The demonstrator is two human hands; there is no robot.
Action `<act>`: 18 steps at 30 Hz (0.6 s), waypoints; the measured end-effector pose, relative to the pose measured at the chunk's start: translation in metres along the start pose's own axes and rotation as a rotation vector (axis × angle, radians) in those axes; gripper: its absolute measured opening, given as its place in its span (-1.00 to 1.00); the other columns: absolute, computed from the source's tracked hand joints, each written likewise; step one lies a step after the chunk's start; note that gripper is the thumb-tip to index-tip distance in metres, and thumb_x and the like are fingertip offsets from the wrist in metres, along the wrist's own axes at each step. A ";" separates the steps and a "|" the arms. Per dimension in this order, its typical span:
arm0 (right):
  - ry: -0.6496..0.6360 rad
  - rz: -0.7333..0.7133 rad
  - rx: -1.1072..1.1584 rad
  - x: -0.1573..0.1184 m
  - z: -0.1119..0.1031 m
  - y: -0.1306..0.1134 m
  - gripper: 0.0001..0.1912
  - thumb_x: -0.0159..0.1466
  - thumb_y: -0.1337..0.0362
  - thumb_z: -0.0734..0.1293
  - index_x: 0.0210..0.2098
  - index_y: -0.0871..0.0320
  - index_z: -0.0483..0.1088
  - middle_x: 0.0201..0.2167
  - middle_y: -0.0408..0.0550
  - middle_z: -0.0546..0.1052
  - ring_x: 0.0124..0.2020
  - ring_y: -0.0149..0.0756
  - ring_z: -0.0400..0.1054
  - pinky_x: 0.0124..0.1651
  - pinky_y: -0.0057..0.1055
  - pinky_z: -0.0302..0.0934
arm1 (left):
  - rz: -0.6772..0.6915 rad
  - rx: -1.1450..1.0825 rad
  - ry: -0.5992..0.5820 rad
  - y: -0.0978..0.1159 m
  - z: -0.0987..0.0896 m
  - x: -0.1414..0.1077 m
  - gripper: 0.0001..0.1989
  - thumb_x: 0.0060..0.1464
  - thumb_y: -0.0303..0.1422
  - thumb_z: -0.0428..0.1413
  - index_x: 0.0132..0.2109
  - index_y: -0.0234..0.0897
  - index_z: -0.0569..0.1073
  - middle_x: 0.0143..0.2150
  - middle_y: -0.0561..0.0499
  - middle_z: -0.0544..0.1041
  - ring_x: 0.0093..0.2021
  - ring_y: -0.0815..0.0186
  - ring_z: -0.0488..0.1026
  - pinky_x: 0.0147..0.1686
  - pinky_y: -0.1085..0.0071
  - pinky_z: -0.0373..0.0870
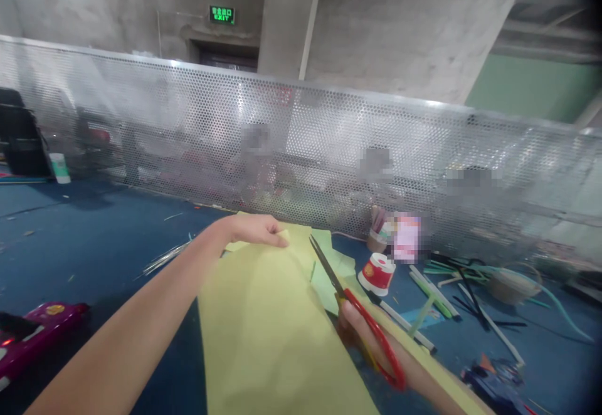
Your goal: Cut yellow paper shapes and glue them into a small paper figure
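My left hand point(258, 229) pinches the far edge of a large sheet of yellow paper point(268, 321), which hangs down toward me. In my right hand point(356, 330) is a pair of scissors point(369, 324) with red handles, its dark blades pointing up and left beside the sheet's right edge. The blades look nearly closed and apart from the paper. Behind the sheet lie more yellow and pale green paper pieces point(336, 264), partly covered. A yellow strip of paper point(423, 352) runs along my right forearm.
A perforated metal screen point(188, 133) stands along the far table edge. To the right are a red and white paper cup point(377, 274), a cup of sticks point(377, 233), tubes and strips point(435, 296), and a basket point(512, 283). A purple glue gun point(44, 330) lies at left.
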State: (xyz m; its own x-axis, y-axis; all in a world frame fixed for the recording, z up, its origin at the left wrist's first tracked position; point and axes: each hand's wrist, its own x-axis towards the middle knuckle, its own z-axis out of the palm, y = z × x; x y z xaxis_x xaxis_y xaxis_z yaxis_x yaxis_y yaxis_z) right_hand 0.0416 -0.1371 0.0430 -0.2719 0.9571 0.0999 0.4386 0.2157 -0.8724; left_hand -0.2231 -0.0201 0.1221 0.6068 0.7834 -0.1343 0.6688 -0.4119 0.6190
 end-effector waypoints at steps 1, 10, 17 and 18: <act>-0.043 0.085 0.074 0.000 -0.001 0.000 -0.55 0.22 -0.10 0.14 -0.54 0.10 0.33 -0.64 -0.11 0.41 -0.60 -0.35 0.32 -0.47 -0.42 0.32 | -0.053 0.098 0.024 -0.008 -0.008 0.001 -0.65 -0.02 -0.06 0.06 -0.37 -0.27 0.49 -0.44 0.05 0.50 -0.50 0.38 0.34 -0.51 0.52 0.17; -0.406 0.316 0.283 -0.017 0.002 -0.013 -0.45 0.20 -0.22 0.04 -0.49 0.16 0.22 -0.59 -0.15 0.35 -0.59 -0.44 0.31 -0.46 -0.47 0.28 | -0.375 0.490 0.581 -0.077 -0.046 0.017 -0.62 0.05 -0.23 -0.01 -0.11 -0.41 0.48 -0.13 -0.31 0.48 -0.06 -0.11 0.36 -0.14 0.14 0.22; -0.708 0.163 0.235 -0.028 0.004 -0.025 -0.35 0.17 -0.30 -0.11 -0.45 0.15 0.18 -0.50 -0.08 0.36 -0.45 -0.39 0.33 -0.29 -0.41 0.27 | -0.013 0.395 0.604 -0.041 0.016 0.047 -0.59 0.16 -0.30 -0.09 0.12 -0.33 0.31 0.14 -0.18 0.31 0.17 0.12 0.18 0.13 0.25 0.05; -0.686 0.128 0.249 -0.030 0.007 -0.026 -0.34 0.16 -0.31 -0.12 -0.45 0.14 0.18 -0.47 -0.06 0.37 -0.42 -0.37 0.33 -0.27 -0.40 0.27 | 0.061 0.358 0.525 -0.033 0.029 0.051 -0.64 0.17 -0.27 -0.09 0.03 -0.27 0.40 0.08 -0.11 0.39 0.09 0.19 0.28 0.07 0.34 0.15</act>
State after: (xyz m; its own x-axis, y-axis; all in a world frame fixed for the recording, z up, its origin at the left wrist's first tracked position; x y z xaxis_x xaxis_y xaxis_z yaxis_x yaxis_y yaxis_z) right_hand 0.0326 -0.1728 0.0593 -0.7416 0.6183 -0.2602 0.3177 -0.0179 -0.9480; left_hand -0.2018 0.0203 0.0723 0.4173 0.8402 0.3463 0.7970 -0.5215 0.3046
